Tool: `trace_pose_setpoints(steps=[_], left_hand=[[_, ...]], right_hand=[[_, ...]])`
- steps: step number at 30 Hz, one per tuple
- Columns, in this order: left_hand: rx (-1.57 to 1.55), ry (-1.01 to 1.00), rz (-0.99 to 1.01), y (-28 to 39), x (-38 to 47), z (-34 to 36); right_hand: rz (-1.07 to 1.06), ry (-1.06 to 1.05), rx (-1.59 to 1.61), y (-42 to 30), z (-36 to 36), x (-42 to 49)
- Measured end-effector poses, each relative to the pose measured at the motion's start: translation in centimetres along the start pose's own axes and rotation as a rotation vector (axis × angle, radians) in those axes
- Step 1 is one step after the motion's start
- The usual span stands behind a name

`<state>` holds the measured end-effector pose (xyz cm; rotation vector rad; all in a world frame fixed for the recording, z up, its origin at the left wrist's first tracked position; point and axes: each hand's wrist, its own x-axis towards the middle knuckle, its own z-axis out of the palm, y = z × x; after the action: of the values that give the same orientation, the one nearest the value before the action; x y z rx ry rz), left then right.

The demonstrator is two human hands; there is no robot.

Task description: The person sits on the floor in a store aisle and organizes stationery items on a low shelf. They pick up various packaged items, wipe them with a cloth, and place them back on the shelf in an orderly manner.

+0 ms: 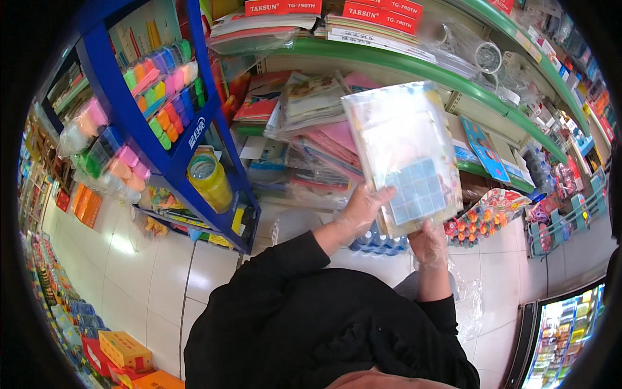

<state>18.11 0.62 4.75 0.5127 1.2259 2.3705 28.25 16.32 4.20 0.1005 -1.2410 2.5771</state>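
Both of my hands, in clear plastic gloves, hold up a stack of flat packets in clear plastic sleeves (396, 131). A light-blue gridded sheet (417, 189) shows at the lower part of the top packet. My left hand (362, 206) grips the lower left edge, its thumb over the front. My right hand (428, 243) holds the bottom edge near the right corner. Behind the stack, on the lower shelf, lie a pile of pink paper packets (335, 146) and plastic-wrapped sheets (311, 102). The stack hides part of that shelf.
A blue metal rack (167, 170) with packs of colored clay (170, 116) and a yellow jar (210, 182) stands at left. A green-edged shelf (359, 52) runs above the pile. Bottled packs (379, 240) and a bag of colorful round items (486, 216) sit on the tiled floor (160, 272).
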Motion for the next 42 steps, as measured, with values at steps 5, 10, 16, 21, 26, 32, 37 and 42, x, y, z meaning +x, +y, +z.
trace_pose_setpoints(steps=[5,10,16,21,26,32,37,42], left_hand=[[0.146,-0.151,0.040,-0.5,-0.6,-0.5],[0.430,-0.297,-0.144,2.5,-1.2,-2.4],[0.860,0.066,0.349,7.4,-0.9,-7.2],[1.877,0.430,0.899,13.8,2.2,-7.7],[2.201,0.210,0.825,16.4,6.2,-12.0],[2.200,0.288,0.902,18.7,9.2,-12.3],[2.138,0.263,0.720,20.7,9.8,-10.3],[1.999,0.192,0.608,21.9,10.4,-9.9]], right_hand=[[-0.116,0.210,-0.149,1.1,0.4,0.6],[-0.128,0.298,-0.298,-0.3,-2.0,-0.2],[-0.192,0.383,-0.254,-2.5,-3.0,-2.7],[-0.125,0.457,-0.252,-2.7,-3.8,-3.8],[-0.125,0.417,-0.178,-2.5,-2.4,-3.8],[-0.091,0.336,-0.189,-2.3,-2.1,-4.4],[-0.033,0.377,-0.160,-2.2,-2.1,-4.8],[-0.013,0.329,-0.170,-1.9,-1.9,-5.0]])
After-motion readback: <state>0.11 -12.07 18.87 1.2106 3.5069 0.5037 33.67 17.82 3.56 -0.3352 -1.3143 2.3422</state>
